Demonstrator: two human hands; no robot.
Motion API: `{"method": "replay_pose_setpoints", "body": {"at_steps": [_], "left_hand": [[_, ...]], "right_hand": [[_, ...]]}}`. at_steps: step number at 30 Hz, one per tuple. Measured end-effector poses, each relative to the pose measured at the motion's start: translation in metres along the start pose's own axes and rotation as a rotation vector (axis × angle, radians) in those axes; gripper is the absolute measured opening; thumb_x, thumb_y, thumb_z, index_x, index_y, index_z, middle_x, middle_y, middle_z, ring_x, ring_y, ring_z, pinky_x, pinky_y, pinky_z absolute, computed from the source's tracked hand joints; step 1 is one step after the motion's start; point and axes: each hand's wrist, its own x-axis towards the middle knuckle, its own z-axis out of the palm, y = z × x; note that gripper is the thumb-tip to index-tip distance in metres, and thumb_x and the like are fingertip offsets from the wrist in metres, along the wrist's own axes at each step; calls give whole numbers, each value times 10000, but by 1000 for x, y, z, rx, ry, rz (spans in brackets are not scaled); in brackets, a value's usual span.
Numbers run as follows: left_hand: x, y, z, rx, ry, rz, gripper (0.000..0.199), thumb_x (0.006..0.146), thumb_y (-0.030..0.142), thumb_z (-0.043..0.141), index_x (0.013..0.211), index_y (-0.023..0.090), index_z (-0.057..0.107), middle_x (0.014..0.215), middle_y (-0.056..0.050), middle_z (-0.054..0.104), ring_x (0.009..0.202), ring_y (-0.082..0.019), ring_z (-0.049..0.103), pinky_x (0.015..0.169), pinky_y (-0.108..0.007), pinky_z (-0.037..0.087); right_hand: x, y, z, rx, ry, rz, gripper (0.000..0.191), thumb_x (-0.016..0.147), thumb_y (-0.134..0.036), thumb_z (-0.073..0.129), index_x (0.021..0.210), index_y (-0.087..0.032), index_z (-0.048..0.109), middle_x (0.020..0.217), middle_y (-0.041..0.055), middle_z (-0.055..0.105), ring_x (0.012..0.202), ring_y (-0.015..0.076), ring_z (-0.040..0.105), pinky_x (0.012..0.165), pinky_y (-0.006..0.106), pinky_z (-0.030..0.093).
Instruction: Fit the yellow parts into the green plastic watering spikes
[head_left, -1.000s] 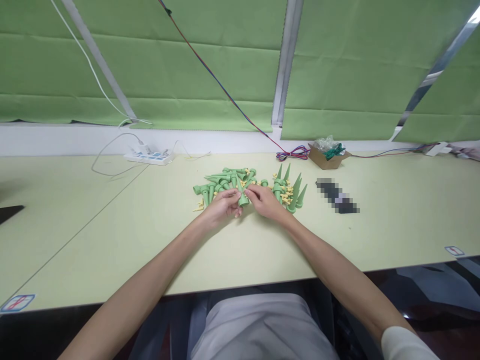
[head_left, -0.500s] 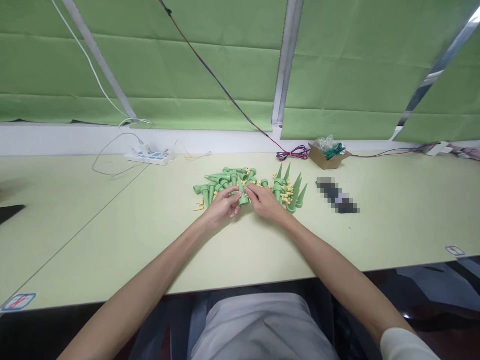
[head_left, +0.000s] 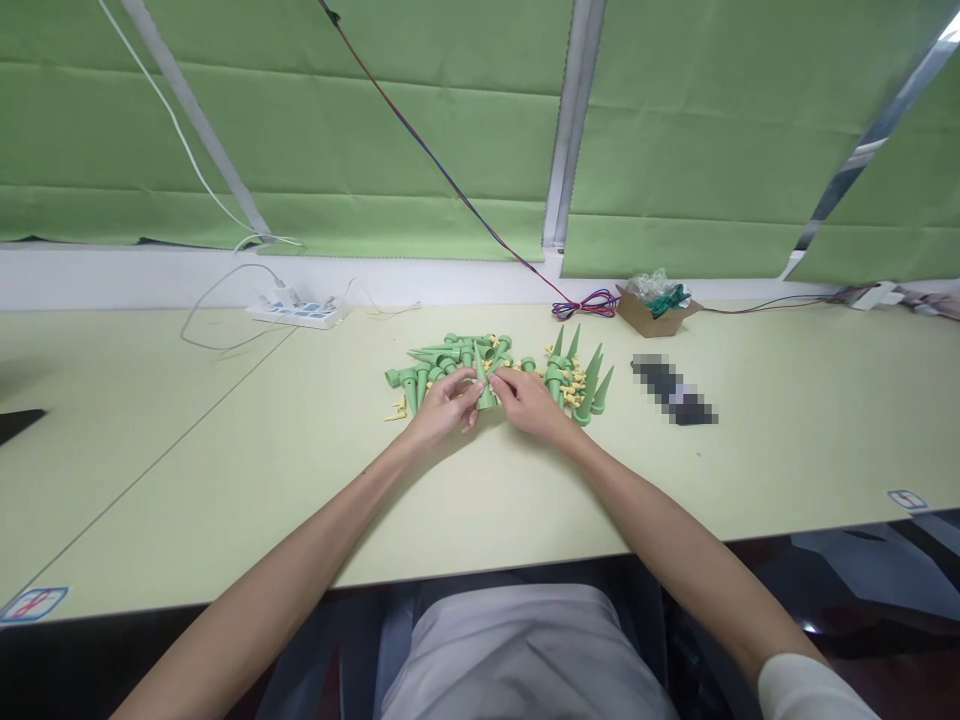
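Observation:
A green cone-shaped watering spike (head_left: 484,385) stands tip up between my hands, just above the table's near middle. My left hand (head_left: 448,405) is closed around its lower part, thumb at the front. From the other side, my right hand (head_left: 529,400) pinches at the spike's flank; whatever its fingertips hold is too small and covered to name. Behind my left hand lies a heap of green spikes (head_left: 442,358), mostly on their sides. Upright spikes (head_left: 590,385) stand right of my right hand, with small yellow valve-like pieces (head_left: 574,383) among them. A few yellow pieces (head_left: 397,408) lie at the far left.
A cardboard box (head_left: 652,318) with clear plastic and green material sits at the back right, beside a coiled red-blue cable (head_left: 589,305). A blurred dark object (head_left: 673,390) lies to the right. At the back left is a white power strip (head_left: 300,313) with cords.
The view has shifted very slightly. Both hands keep their hold at the same spike, with almost no movement of the fingers.

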Motion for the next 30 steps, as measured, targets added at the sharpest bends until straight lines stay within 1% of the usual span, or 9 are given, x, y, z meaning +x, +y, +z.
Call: {"method": "replay_pose_setpoints", "body": {"at_steps": [5, 9, 11, 14, 17, 20, 24, 26, 30], "left_hand": [[0, -3, -1, 57, -2, 57, 403, 788, 538, 807, 933, 216, 614, 609, 62, 506, 442, -106, 493, 419, -251, 372], [1, -3, -1, 87, 0, 71, 425, 790, 558, 800, 940, 208, 610, 646, 54, 523, 459, -109, 515, 424, -251, 384], [1, -3, -1, 69, 4, 53, 437, 775, 556, 817, 934, 204, 612, 655, 49, 526, 462, -110, 518, 425, -250, 382], [2, -2, -1, -20, 1, -18, 419, 770, 523, 837, 941, 191, 649, 654, 40, 521, 480, -110, 518, 446, -253, 395], [2, -2, 0, -108, -40, -63, 350, 802, 480, 827, 903, 172, 696, 683, 14, 550, 519, -98, 501, 506, -261, 447], [2, -2, 1, -176, -48, -92, 331, 805, 454, 832, 803, 160, 681, 764, -25, 614, 590, -103, 519, 541, -254, 478], [3, -3, 2, -223, -39, -153, 431, 872, 555, 745, 762, 151, 643, 740, -42, 629, 630, -122, 569, 574, -251, 501], [2, -3, 2, -209, -56, -158, 461, 895, 590, 706, 782, 147, 649, 736, -44, 633, 630, -122, 572, 586, -252, 509], [2, -5, 1, -171, -63, -113, 412, 852, 557, 766, 835, 157, 673, 806, -34, 640, 678, -124, 590, 588, -241, 515]], "right_hand": [[1, 0, 0, 6, 4, 12, 348, 1017, -286, 410, 680, -235, 342, 616, -27, 436, 606, 156, 406, 645, 296, 274], [2, 1, 2, 12, 4, 18, 355, 1010, -271, 416, 666, -232, 334, 605, -28, 426, 602, 152, 403, 636, 294, 269], [2, 2, 2, 16, 12, 22, 356, 1006, -271, 418, 663, -232, 333, 600, -31, 419, 597, 149, 399, 629, 293, 270], [1, 1, 3, 23, 36, 16, 356, 1007, -287, 417, 665, -232, 339, 587, -39, 399, 578, 142, 381, 618, 292, 269], [-1, -2, 3, 39, 49, -4, 382, 1008, -364, 453, 668, -231, 344, 583, -48, 386, 565, 132, 358, 607, 287, 270], [-3, -6, 4, 59, 37, -18, 419, 981, -451, 526, 667, -231, 357, 587, -51, 406, 568, 125, 361, 601, 280, 279], [-5, -8, 7, 71, 4, -11, 437, 953, -503, 583, 673, -227, 392, 585, -54, 444, 561, 120, 375, 598, 274, 294], [-6, -7, 9, 68, -1, 0, 441, 948, -511, 598, 676, -225, 403, 587, -55, 458, 559, 117, 379, 601, 271, 298], [-7, -5, 12, 67, 0, -7, 435, 945, -507, 610, 683, -221, 413, 608, -50, 479, 569, 115, 387, 610, 266, 302]]}}
